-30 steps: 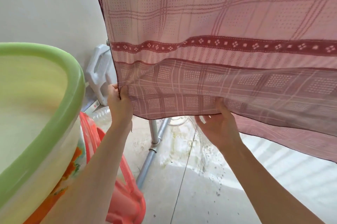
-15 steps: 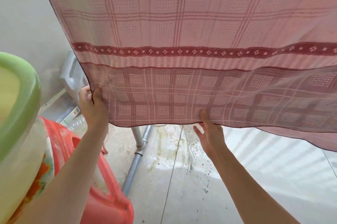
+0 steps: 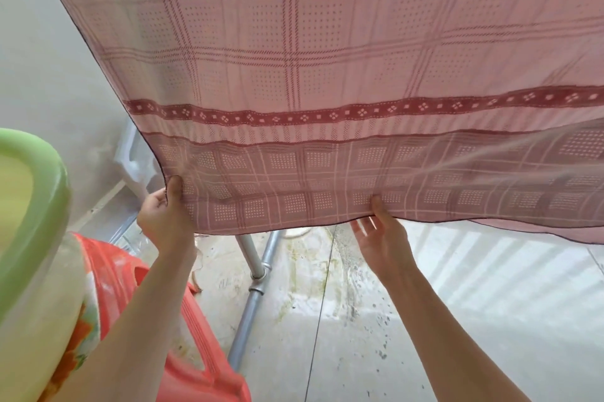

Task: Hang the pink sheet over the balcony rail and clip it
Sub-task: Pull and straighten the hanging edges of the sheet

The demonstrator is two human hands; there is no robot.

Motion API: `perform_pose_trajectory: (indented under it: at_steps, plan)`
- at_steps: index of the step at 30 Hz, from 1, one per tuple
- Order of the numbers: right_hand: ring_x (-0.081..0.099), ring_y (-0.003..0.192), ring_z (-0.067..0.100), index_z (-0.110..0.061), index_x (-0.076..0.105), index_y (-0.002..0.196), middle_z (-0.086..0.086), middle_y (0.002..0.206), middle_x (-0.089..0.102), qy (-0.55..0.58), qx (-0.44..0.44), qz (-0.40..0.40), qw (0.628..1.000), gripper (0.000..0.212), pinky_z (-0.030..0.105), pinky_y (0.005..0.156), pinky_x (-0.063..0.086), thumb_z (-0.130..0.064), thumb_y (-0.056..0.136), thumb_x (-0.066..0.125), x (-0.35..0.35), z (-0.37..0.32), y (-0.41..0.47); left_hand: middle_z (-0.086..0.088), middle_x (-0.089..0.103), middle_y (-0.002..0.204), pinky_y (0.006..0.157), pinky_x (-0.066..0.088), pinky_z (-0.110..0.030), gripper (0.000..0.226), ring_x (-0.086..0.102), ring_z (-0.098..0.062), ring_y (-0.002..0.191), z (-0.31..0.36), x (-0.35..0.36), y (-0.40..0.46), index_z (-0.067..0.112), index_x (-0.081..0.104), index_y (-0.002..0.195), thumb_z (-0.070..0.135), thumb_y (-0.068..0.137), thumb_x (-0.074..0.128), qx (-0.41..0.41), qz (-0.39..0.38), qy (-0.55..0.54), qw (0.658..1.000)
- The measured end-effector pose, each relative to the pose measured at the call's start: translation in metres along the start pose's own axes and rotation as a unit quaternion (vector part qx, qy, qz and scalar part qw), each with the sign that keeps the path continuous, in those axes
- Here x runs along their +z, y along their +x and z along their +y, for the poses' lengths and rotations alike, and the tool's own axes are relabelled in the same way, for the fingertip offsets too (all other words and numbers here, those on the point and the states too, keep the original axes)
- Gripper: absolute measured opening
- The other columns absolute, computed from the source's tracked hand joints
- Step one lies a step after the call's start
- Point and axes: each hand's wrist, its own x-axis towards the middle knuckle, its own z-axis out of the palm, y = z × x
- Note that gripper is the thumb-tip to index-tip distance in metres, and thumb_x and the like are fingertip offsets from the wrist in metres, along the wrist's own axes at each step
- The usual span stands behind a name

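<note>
One stained concrete floor (image 3: 359, 320) below sheet (image 3: 327, 74)

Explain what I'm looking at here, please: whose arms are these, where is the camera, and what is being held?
There is no robot: a person wears a wide-angle camera on the head, looking forward and down along both bare arms. The left hand pinches the lower left corner of a pink checked sheet that hangs down from above. The right hand pinches its bottom hem further right, thumb on the front. At the left are a green-rimmed basin and a red plastic stool; a metal pipe runs along the wet concrete floor. No clip or rail is visible.
</note>
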Motion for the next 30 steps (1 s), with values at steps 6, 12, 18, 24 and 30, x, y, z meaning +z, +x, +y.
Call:
perform_pose_trajectory:
  at_steps: [6,12,18,24,30]
  plan:
    - [0.063,0.085,0.011,-0.013,0.064,0.092,-0.004,0.084,0.070,-0.056,-0.039,0.057,0.996,0.011,0.029,0.083,0.046,-0.006,0.084,0.061,-0.017,-0.013,0.003,0.005,0.044,0.059,0.055,0.035,-0.026,0.035,0.040,-0.003,0.055,0.002,0.013,-0.010,0.019,0.045,0.060,0.036,0.087,0.059,0.011,-0.027,0.030,0.999]
    - [0.063,0.085,0.011,-0.009,0.064,0.091,-0.001,0.084,0.069,-0.033,-0.042,0.069,0.996,0.010,0.028,0.084,0.048,-0.006,0.081,0.062,-0.013,-0.007,0.004,0.005,0.045,0.061,0.056,0.034,-0.027,0.035,0.041,-0.006,0.058,-0.009,0.013,0.001,0.020,0.044,0.061,0.038,0.088,0.058,0.029,-0.063,0.035,0.997]
    - [0.064,0.092,0.016,-0.006,0.063,0.091,0.004,0.093,0.069,-0.066,0.012,0.056,0.996,0.010,0.030,0.092,0.044,-0.001,0.085,0.058,-0.004,0.016,-0.017,0.006,0.040,0.059,0.050,0.031,-0.016,0.036,0.036,0.000,0.053,0.002,0.014,0.013,0.020,0.042,0.058,0.032,0.089,0.056,-0.007,0.026,0.022,0.999]
    - [0.063,0.090,0.014,-0.009,0.063,0.089,0.000,0.085,0.071,-0.035,-0.007,0.083,0.996,0.011,0.031,0.098,0.041,0.000,0.086,0.058,-0.004,0.003,-0.018,0.006,0.050,0.065,0.056,0.041,-0.015,0.018,0.046,-0.002,0.060,-0.002,0.012,-0.015,0.012,0.059,0.080,0.028,0.086,0.062,-0.108,-0.012,-0.079,0.991]
    - [0.062,0.094,0.015,-0.009,0.061,0.094,0.003,0.097,0.066,-0.029,-0.005,0.082,0.996,0.013,0.032,0.102,0.039,0.001,0.086,0.058,-0.004,-0.006,-0.019,0.012,0.064,0.068,0.074,0.047,-0.025,0.014,0.056,-0.007,0.074,-0.009,-0.008,-0.035,0.019,0.057,0.083,0.015,0.094,0.049,-0.210,-0.083,-0.185,0.956]
